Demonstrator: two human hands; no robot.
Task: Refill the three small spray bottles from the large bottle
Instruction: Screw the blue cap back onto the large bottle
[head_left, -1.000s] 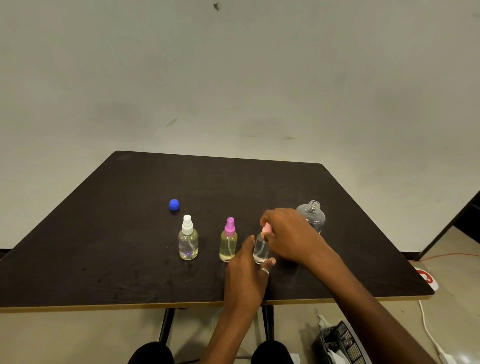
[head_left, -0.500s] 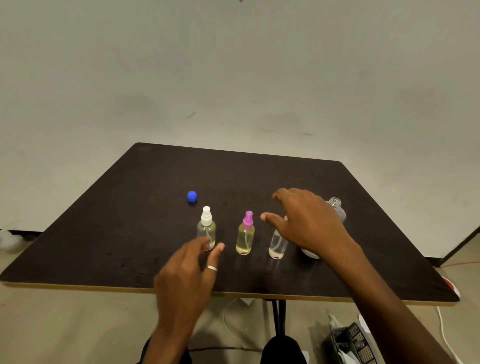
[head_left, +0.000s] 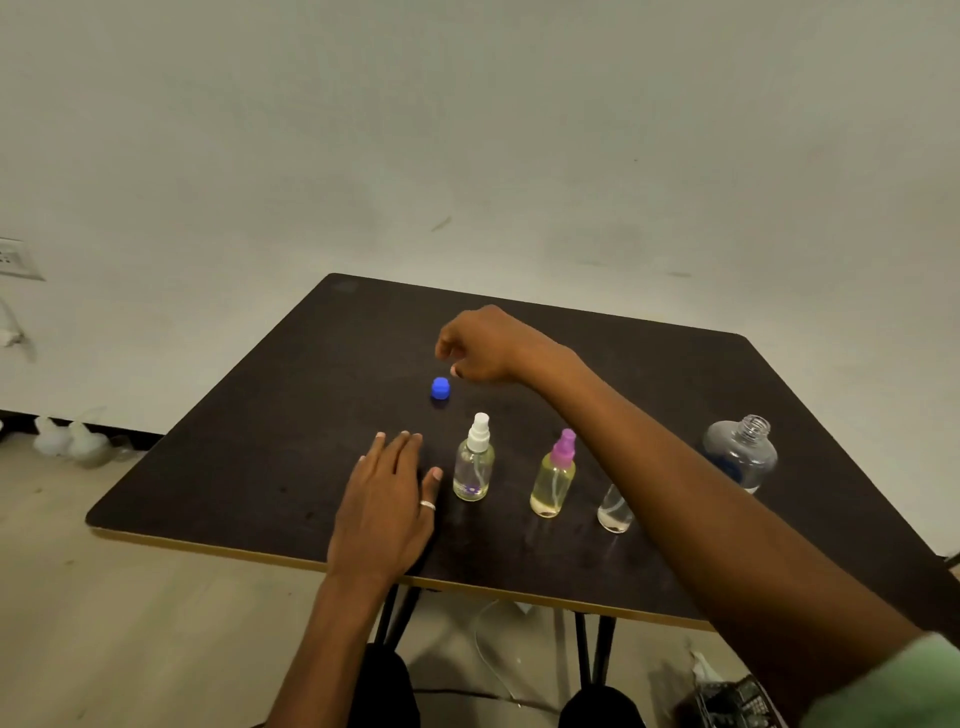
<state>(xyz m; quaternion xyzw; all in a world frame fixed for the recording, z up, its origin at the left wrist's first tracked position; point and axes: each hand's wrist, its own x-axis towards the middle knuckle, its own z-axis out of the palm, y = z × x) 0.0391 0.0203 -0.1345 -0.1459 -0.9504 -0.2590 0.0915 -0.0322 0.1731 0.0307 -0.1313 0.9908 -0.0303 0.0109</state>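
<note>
Head view: a dark surface (head_left: 249, 447) stands against a pale wall, and the three small spray bottles stand upright in a row near its front edge. The white-topped bottle (head_left: 472, 467) is on the left and holds clear liquid. The pink-topped bottle (head_left: 552, 480) is in the middle, with yellowish liquid. The third small bottle (head_left: 613, 513) is on the right, its top hidden behind the right forearm. The large bottle (head_left: 740, 452) stands well apart to the right, clear, upright and uncapped, its threaded neck bare. A blue cap (head_left: 440, 388) lies on the surface behind the row.

The left hand (head_left: 387, 499) is released, its fingers straight and together, lying low over the surface just left of the white-topped bottle; it wears a ring (head_left: 427, 505). The right hand (head_left: 483, 345) reaches across above the row, just beyond the blue cap and apart from it. Its fingers curl downward, and I cannot tell whether they enclose anything. A green sleeve (head_left: 893, 686) shows at the lower right, and a wall socket (head_left: 13, 257) at the far left.
</note>
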